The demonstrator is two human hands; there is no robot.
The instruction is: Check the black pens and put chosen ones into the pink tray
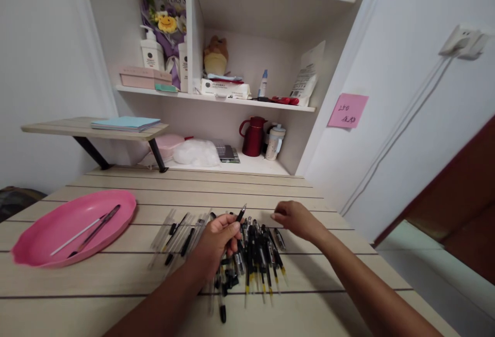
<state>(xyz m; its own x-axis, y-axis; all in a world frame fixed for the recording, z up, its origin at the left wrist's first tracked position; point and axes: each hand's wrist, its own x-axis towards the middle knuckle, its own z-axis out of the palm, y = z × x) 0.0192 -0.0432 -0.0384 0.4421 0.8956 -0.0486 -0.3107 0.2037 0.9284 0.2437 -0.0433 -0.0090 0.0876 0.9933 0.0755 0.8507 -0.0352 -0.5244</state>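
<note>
My left hand [217,241] is closed around a black pen part [240,215] whose tip points up and away. It hovers over a heap of several black pens and pen parts [258,259] lying on the wooden table [116,280]. My right hand [294,218] is just right of the heap, fingers curled in a pinch pointing left; whatever it holds is too small to make out. Several clear pen barrels [174,234] lie left of the heap. A pink oval tray [42,244] at the left holds a black pen [98,226] and a thin white refill [75,236].
A small raised shelf [58,127] with a blue notebook [126,122] stands at the back left. White wall shelves behind hold bottles, a red jug [253,136], a cup and boxes. A pink sticky note [347,111] is on the right wall; the table's right edge drops off.
</note>
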